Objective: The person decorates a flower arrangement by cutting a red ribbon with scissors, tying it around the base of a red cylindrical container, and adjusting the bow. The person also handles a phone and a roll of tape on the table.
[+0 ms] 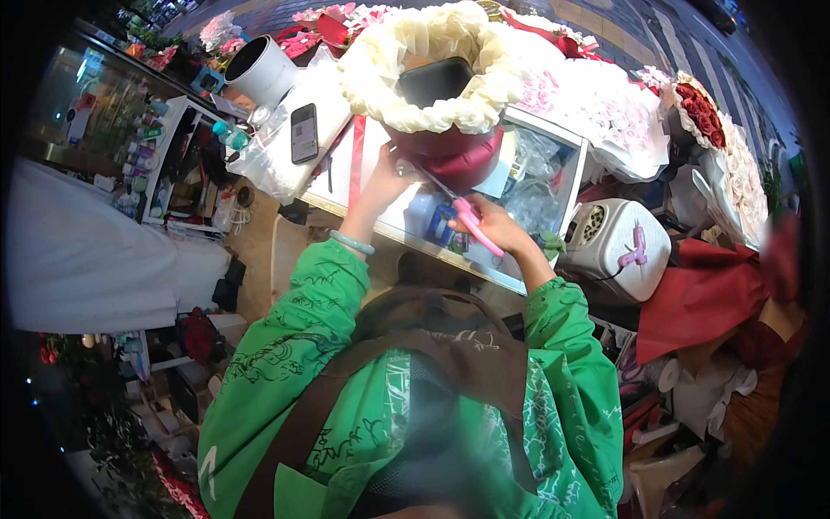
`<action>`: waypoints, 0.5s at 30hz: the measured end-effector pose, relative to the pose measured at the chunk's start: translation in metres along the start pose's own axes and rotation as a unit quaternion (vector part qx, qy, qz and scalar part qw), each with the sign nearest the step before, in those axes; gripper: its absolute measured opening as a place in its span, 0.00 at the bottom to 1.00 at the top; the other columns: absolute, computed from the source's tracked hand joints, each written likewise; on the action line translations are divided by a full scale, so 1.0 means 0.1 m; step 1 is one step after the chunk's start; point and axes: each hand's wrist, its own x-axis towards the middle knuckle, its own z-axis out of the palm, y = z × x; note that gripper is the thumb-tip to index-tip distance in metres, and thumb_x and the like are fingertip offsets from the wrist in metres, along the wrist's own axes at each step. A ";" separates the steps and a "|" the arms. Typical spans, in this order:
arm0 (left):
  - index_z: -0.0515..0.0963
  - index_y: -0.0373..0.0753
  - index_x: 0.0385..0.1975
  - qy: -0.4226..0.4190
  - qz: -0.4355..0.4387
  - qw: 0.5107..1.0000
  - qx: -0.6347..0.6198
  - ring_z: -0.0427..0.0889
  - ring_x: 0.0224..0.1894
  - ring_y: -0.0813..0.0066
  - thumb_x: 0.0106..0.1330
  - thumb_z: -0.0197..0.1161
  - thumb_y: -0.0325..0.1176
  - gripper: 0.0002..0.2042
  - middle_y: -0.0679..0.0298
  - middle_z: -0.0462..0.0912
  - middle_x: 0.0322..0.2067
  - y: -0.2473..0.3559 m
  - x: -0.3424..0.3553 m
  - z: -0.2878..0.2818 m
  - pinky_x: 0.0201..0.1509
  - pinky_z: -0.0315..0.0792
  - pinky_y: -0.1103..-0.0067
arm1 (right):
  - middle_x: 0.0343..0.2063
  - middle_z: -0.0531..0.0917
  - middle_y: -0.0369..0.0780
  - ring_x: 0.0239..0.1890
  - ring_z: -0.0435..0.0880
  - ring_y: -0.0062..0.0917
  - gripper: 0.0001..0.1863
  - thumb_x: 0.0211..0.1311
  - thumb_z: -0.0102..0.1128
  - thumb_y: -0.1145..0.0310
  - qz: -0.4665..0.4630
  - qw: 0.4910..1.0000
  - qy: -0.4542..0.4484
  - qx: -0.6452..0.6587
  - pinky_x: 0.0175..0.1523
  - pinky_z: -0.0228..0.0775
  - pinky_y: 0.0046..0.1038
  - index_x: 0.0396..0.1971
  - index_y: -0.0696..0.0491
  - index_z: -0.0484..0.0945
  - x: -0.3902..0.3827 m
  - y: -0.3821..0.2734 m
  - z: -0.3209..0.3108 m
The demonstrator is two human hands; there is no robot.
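Note:
My right hand (pixel 488 221) grips pink-handled scissors (pixel 471 221), their blades angled up-left toward the lower edge of a maroon round wrapped base (pixel 454 156). My left hand (pixel 389 182) is closed at that edge, near the blade tips; what its fingers hold is too small to make out. A cream ruffled wrap (pixel 372 78) rings the top of the base, with a black object (pixel 435 80) inside. They sit on a white glass-topped counter (pixel 566 173). A red ribbon (pixel 357 138) lies to the left, beside a phone (pixel 304 133).
A white cylinder (pixel 259 71) and plastic wrap (pixel 259 164) are at the left. Pink and white bouquets (pixel 622 138) line the right back. A white box-shaped appliance with a purple glue gun (pixel 634 246) and red wrapping (pixel 700 294) are at the right; white cloth (pixel 86 251) is at the far left.

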 end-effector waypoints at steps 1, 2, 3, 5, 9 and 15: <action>0.59 0.39 0.44 0.000 -0.007 1.000 0.006 0.66 0.23 0.85 0.46 0.58 0.24 0.23 0.71 0.66 0.25 0.01 0.00 0.01 0.23 0.61 0.88 | 0.40 0.79 0.51 0.43 0.79 0.37 0.43 0.41 0.64 0.40 -0.004 1.000 0.008 0.001 0.48 0.69 0.31 0.51 0.59 0.67 0.00 0.00 0.02; 0.59 0.40 0.44 0.001 -0.013 1.000 0.012 0.65 0.22 0.86 0.46 0.58 0.23 0.23 0.71 0.67 0.25 0.03 0.00 0.00 0.23 0.61 0.89 | 0.40 0.79 0.50 0.43 0.79 0.38 0.43 0.41 0.64 0.40 -0.010 1.000 0.019 -0.003 0.48 0.69 0.31 0.50 0.59 0.68 0.02 0.01 0.04; 0.60 0.39 0.45 0.004 -0.014 1.000 0.016 0.67 0.22 0.85 0.47 0.58 0.23 0.23 0.70 0.68 0.26 0.02 0.00 -0.01 0.24 0.63 0.88 | 0.40 0.79 0.50 0.43 0.79 0.38 0.42 0.41 0.64 0.41 -0.016 0.999 0.031 -0.008 0.48 0.69 0.31 0.50 0.59 0.68 0.05 0.02 0.06; 0.63 0.37 0.45 0.030 0.007 0.999 0.012 0.70 0.23 0.82 0.48 0.59 0.23 0.22 0.67 0.72 0.29 -0.06 0.04 -0.02 0.26 0.66 0.86 | 0.39 0.79 0.50 0.43 0.79 0.37 0.41 0.41 0.65 0.41 -0.021 0.999 0.044 -0.010 0.48 0.69 0.31 0.49 0.59 0.69 0.07 0.03 0.07; 0.67 0.30 0.45 0.074 0.006 0.997 0.018 0.77 0.33 0.72 0.48 0.61 0.24 0.21 0.57 0.76 0.38 -0.22 0.14 -0.04 0.37 0.72 0.80 | 0.39 0.80 0.49 0.43 0.79 0.36 0.39 0.41 0.67 0.44 -0.019 0.999 0.046 0.018 0.48 0.69 0.30 0.47 0.59 0.71 0.03 0.03 0.07; 0.73 0.28 0.38 0.159 0.048 0.986 0.018 0.81 0.34 0.68 0.50 0.62 0.25 0.15 0.56 0.80 0.34 -0.15 -0.02 0.15 0.38 0.73 0.78 | 0.37 0.80 0.48 0.41 0.79 0.33 0.36 0.43 0.68 0.47 -0.015 0.996 0.043 0.070 0.47 0.69 0.29 0.47 0.59 0.72 0.03 0.05 0.11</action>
